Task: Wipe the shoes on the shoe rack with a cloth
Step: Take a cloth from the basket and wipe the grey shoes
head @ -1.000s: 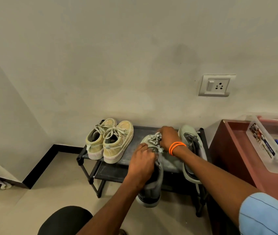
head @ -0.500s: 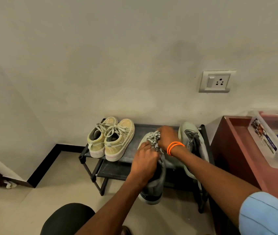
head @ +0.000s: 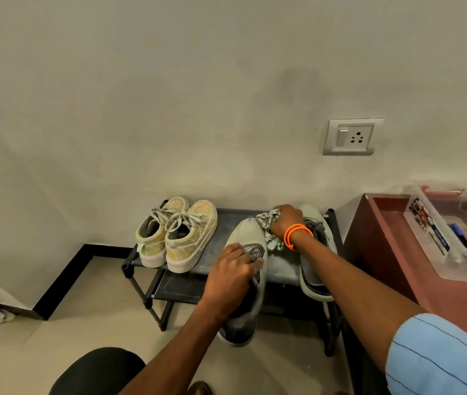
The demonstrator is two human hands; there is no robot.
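Note:
A low black shoe rack stands against the wall. My left hand grips a grey-green sneaker around its laces and opening, its heel hanging over the rack's front edge. My right hand, with orange bands at the wrist, holds a bunched patterned cloth against the toe of that sneaker. The matching sneaker lies on the rack's right end, partly hidden by my right forearm. A pair of yellowish lace-up shoes sits on the rack's left side.
A reddish-brown cabinet stands right of the rack, carrying a clear plastic box of small items. A wall socket is above the rack. A lower rack shelf and tiled floor lie below. My knee shows at the bottom.
My right hand has slid the cloth from the laces up to the toe of the held sneaker. My left hand keeps its grip near the tongue.

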